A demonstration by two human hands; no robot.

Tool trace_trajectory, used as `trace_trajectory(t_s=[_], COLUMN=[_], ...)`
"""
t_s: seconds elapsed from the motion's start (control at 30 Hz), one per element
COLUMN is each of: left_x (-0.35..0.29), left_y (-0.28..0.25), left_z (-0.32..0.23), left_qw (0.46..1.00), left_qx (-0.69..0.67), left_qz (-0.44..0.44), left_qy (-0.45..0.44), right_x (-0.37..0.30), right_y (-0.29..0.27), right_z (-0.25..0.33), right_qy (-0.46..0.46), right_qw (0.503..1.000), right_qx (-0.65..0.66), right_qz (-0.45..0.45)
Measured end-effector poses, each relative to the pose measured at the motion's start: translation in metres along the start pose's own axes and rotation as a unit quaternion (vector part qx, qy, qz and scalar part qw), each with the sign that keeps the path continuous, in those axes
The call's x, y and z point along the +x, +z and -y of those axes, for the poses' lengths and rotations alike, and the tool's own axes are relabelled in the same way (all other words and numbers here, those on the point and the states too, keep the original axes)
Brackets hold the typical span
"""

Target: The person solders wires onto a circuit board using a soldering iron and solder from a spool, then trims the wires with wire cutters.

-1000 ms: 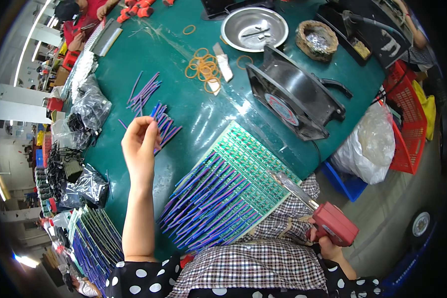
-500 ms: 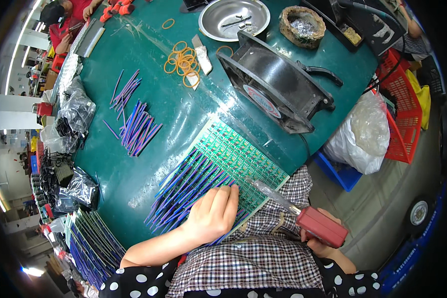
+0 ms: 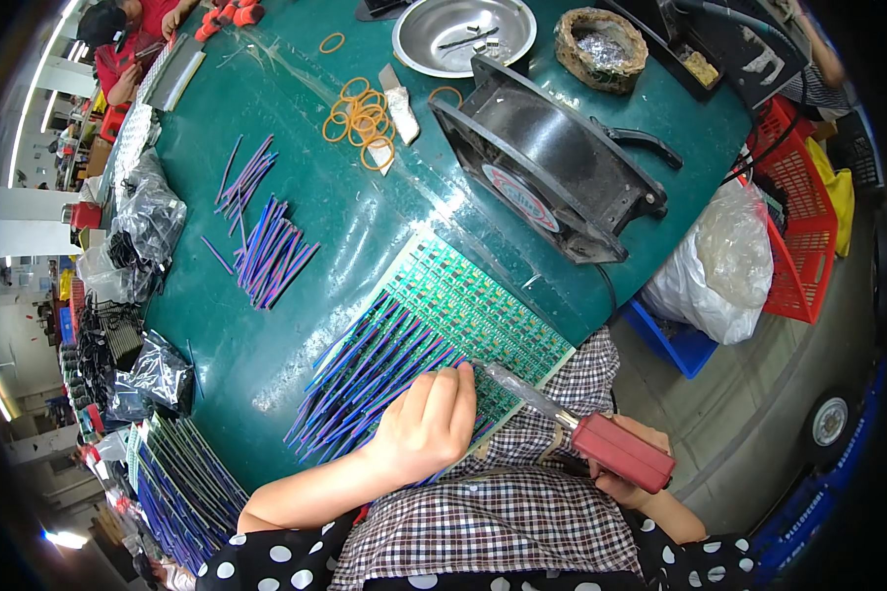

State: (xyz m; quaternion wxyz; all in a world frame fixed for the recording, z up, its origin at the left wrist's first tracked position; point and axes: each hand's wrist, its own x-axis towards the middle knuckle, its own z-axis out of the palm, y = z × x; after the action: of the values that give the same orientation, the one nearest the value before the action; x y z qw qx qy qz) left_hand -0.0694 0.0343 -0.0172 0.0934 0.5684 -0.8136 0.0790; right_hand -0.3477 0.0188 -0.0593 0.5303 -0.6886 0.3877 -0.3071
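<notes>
A green panel of many small circuit boards [image 3: 475, 295] lies at the table's near edge, partly over my checked apron. Rows of blue and purple wires [image 3: 360, 379] run from it toward the lower left. My left hand [image 3: 424, 424] rests over these wires, thumb and forefinger pinched at the board on what looks like a wire end. My right hand [image 3: 616, 490] grips a soldering gun [image 3: 626, 453] by its red, block-shaped handle. Its wrapped shaft points up and left, and the tip is close beside my left fingertips. Whether the tip touches the board, I cannot tell.
Loose wires [image 3: 276, 256] lie left of the board. Beyond are rubber bands [image 3: 363, 116], a metal bowl [image 3: 424, 49], a rough round pot [image 3: 601, 59] and a black fan [image 3: 552, 167]. Wired panels [image 3: 182, 492] stand lower left; a red crate [image 3: 798, 266] is at right.
My right hand has shifted a little left, bringing the soldering gun's tip closer to my left fingertips. The left hand stays nearly where it was.
</notes>
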Motion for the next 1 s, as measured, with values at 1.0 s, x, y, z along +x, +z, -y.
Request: trace_trajectory(t_s=[1.0], left_x=[0.013], left_y=[-0.015], left_z=[-0.009], left_qw=[0.993], left_qx=[0.083], left_qz=[0.070], left_qy=[0.036], right_x=[-0.021], right_y=[-0.013], right_z=[-0.001], right_qy=[0.069], right_qw=[0.991], right_qx=[0.110], right_qz=[-0.019])
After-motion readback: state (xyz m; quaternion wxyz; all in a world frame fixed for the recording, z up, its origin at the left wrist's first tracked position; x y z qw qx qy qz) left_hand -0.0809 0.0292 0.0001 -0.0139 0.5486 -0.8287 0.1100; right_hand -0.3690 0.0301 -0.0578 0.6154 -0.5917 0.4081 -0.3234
